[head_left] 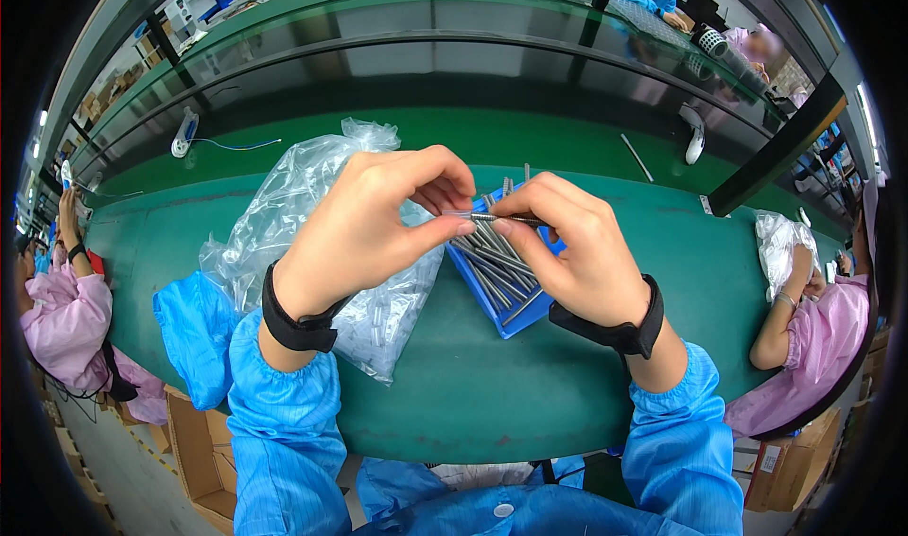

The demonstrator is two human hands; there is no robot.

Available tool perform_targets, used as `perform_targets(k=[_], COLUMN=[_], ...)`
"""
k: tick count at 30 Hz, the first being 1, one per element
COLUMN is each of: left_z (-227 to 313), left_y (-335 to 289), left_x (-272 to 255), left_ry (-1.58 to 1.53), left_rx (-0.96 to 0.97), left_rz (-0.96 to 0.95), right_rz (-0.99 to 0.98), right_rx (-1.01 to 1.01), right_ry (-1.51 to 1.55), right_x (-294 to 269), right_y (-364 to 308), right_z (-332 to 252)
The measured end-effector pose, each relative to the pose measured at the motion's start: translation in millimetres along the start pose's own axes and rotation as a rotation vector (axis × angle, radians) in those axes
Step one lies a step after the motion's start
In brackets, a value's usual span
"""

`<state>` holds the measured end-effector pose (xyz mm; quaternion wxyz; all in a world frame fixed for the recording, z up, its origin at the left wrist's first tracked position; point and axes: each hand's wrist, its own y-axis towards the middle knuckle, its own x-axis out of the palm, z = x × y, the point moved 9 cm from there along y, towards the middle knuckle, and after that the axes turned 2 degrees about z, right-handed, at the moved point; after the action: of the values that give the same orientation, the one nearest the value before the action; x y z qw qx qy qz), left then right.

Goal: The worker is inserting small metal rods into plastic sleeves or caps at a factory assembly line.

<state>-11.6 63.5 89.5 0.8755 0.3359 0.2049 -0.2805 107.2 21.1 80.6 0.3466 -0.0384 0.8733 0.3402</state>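
My left hand (374,224) and my right hand (572,247) meet above the green table (473,394). Together they pinch one thin metal rod (487,218): the right fingers hold its dark end, and the left thumb and forefinger pinch a small clear tube at its left end. Below the hands lies a blue tray (518,316) with several grey metal rods (492,266). Under my left hand sits a clear plastic bag (312,191) holding several small clear tubes. Both wrists wear black bands over blue sleeves.
A blue cloth (194,333) hangs at the table's near left edge. People in pink coats sit at the left (61,323) and at the right (813,333), the right one by another clear bag (780,243). White devices (184,134) lie on the far strip. Cardboard boxes (203,451) stand below.
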Motion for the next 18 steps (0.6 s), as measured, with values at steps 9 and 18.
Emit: perform_targets(k=[9, 18], left_z=[15, 14], left_y=[0, -1], left_x=[1, 1], left_ry=[0.151, 0.133], left_rx=[0.112, 0.094], left_rz=[0.026, 0.033], right_rz=[-0.039, -0.011], right_rx=[0.080, 0.013], right_ry=[0.102, 0.036], right_x=[-3, -6], right_y=[2, 1], right_z=[4, 1])
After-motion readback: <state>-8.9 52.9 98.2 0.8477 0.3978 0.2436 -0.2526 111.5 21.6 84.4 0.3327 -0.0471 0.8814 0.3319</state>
